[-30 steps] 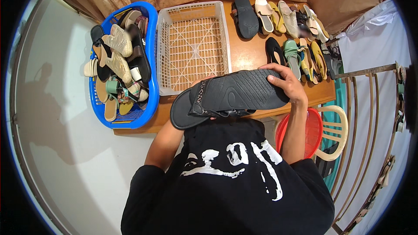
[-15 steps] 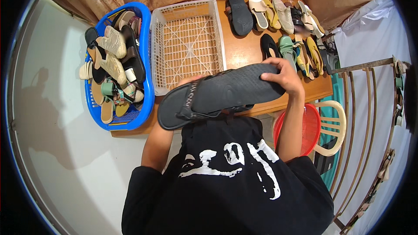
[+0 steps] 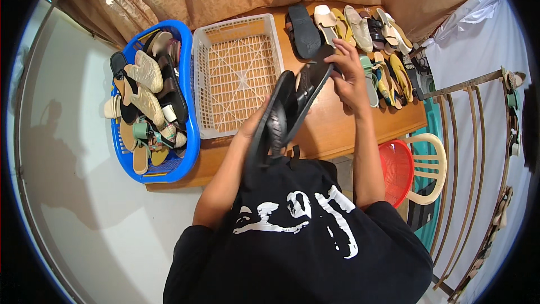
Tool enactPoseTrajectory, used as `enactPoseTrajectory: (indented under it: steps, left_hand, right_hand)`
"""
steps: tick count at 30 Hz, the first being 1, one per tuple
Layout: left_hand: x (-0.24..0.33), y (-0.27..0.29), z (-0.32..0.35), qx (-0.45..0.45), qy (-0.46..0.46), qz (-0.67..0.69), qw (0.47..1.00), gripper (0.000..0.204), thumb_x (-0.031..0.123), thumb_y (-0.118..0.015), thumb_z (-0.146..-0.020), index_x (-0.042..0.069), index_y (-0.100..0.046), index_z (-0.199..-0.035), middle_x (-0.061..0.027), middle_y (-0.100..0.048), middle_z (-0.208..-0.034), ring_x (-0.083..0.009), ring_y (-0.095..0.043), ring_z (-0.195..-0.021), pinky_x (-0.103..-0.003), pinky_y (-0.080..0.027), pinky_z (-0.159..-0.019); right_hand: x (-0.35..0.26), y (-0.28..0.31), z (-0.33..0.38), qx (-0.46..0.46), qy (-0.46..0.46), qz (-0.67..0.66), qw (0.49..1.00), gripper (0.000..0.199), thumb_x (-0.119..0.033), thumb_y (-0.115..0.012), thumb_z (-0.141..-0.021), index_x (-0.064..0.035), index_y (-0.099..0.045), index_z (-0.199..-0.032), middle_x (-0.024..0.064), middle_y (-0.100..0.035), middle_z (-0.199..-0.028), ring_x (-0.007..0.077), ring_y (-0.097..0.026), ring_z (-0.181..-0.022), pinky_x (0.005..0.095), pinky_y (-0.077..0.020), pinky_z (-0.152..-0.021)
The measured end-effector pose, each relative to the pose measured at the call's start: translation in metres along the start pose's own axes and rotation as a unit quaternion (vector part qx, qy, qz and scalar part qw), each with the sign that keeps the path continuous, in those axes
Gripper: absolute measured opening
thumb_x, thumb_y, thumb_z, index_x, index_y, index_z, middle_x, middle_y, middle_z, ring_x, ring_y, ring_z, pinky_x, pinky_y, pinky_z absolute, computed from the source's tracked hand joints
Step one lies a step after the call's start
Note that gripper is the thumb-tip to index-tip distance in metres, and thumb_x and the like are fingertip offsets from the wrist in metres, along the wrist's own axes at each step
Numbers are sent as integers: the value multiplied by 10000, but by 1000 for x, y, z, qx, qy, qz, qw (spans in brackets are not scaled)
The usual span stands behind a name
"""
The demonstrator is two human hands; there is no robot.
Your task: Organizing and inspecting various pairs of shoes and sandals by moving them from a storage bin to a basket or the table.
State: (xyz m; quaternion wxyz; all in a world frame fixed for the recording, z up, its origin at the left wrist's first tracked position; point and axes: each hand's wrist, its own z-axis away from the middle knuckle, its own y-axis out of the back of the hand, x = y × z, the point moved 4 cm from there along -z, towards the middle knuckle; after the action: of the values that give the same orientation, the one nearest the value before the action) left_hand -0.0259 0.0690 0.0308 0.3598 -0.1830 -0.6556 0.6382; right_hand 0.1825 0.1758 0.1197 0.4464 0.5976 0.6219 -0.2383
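Two black strapped sandals are held above the near edge of the table, tilted on edge and leaning together like a V. My left hand [image 3: 254, 123] grips the left sandal [image 3: 263, 132] from its outer side, and most of those fingers are hidden behind it. A braided strap shows on that sandal, whose lower end is blurred. My right hand [image 3: 349, 76] pinches the upper end of the right sandal [image 3: 319, 73] between thumb and fingers. Whether the two sandals touch low down I cannot tell.
A blue basket [image 3: 194, 141] heaped with sandals stands at left, beside a white plastic crate [image 3: 278, 50] with a slatted bottom. Pairs of sandals, including a black one [image 3: 305, 31], line the wooden table's [image 3: 332, 126] back right. A red tub [image 3: 396, 171], cream chair [image 3: 436, 163] and rack [image 3: 475, 129] are right.
The sandals have turned from lying nearly flat and sideways to standing on edge, and two now show apart. My right hand has moved up and left. The view has shifted slightly.
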Motion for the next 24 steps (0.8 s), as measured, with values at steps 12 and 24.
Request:
enactPoseTrajectory:
  steps: [12,24]
  left_hand:
    - [49,-7,14,338,-319,-217,858,423,61,-748,-873,4,-609,-1269,-116,-712,-1103,-232,-716,-958,-363,-593,-864]
    - [95,-16,35,283,-412,-54,864,802,694,-495,-922,-8,-592,-1298,-207,-654,-1244,-331,-649,-1115,-467,-523,-977]
  right_hand:
    - [-17,-88,80,-152,-207,-50,965,895,-40,-816,-803,-68,-345,-1564,138,-416,-1552,282,-432,-1399,422,-428,-1111]
    - [-23,-104,84,-87,-276,-245,925,683,-97,-768,-877,9,-463,-1479,169,-562,-1402,253,-533,-1295,352,-435,-1086]
